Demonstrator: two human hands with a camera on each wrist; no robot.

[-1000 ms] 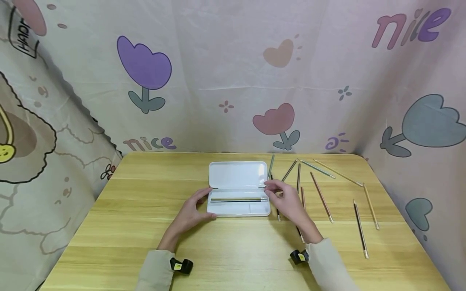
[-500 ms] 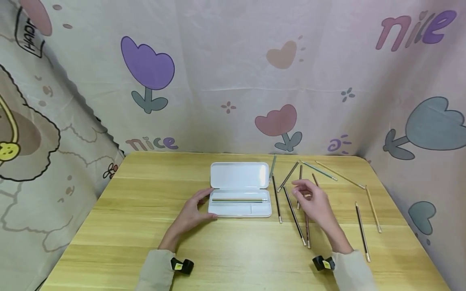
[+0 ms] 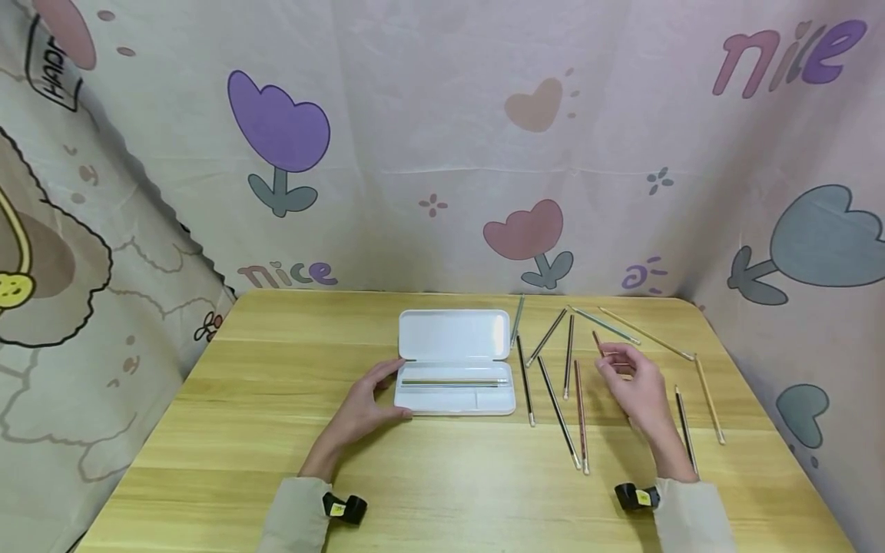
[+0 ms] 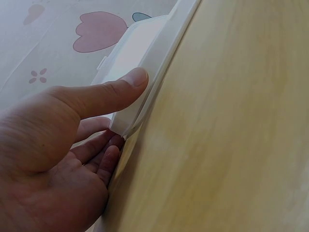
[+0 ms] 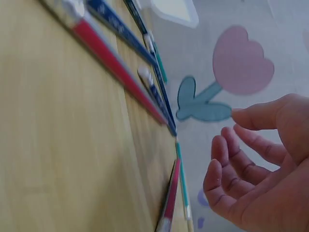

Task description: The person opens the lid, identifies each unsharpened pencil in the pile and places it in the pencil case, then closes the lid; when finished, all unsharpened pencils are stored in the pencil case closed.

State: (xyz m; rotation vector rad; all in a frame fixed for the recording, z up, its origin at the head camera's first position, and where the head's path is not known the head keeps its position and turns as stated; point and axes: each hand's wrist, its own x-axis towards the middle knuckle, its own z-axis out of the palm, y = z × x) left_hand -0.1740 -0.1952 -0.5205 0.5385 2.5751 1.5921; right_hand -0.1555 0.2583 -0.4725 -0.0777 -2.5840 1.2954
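A white pencil case [image 3: 429,404] lies on the table with its lid [image 3: 453,335] raised at the back. A few pencils [image 3: 449,382] lie lengthwise in its rear compartment. My left hand [image 3: 365,398] holds the case's left end, thumb at the front corner and fingers at the back; the left wrist view shows the thumb [image 4: 116,94] along the case wall [image 4: 133,111]. My right hand [image 3: 634,384] hovers over a red pencil [image 3: 598,339] that it partly hides. In the right wrist view its fingers [image 5: 241,164] are loosely bent, with nothing between them and the thumb.
Several dark pencils [image 3: 556,411] and another red one [image 3: 581,418] lie between case and right hand. Green pencils [image 3: 604,325] and yellow ones [image 3: 710,399] lie behind and to the right. A dark pencil [image 3: 684,426] lies beside the right wrist. A printed curtain [image 3: 401,153] hangs behind the table.
My right hand has moved from the case's right end across the loose pencils to the red pencil farther right. My left hand stays on the case.
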